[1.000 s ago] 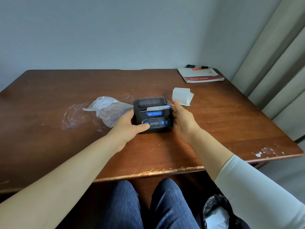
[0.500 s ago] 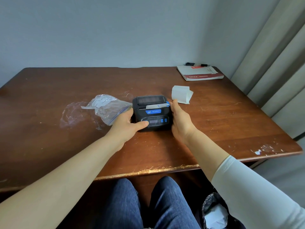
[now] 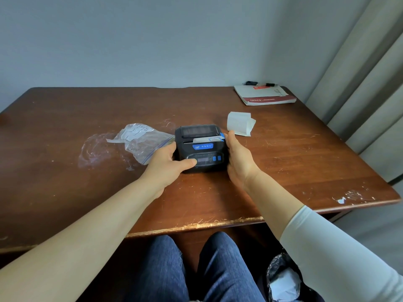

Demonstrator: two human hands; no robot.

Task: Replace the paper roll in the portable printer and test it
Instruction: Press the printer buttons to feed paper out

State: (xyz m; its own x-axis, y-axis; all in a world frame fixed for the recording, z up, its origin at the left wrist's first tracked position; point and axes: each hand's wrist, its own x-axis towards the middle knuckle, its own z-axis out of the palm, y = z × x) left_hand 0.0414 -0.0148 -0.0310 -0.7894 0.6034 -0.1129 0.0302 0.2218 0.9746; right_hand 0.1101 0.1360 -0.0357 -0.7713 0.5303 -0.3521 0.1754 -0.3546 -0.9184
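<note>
The left hand [image 3: 166, 165] grips the small black portable printer with blue buttons [image 3: 201, 150] by its left side, thumb on the front panel. The right hand [image 3: 238, 159] lies flat against its right side, fingers straight. The printer stands on the brown wooden bench [image 3: 294, 162], a white paper strip [image 3: 205, 139] showing from its slot, a clear plastic zip bag [image 3: 141, 141] just left.

A clear zip bag [image 3: 141, 142] lies on the wooden table [image 3: 65, 127], a red-and-white booklet [image 3: 265, 94] at its far corner.
</note>
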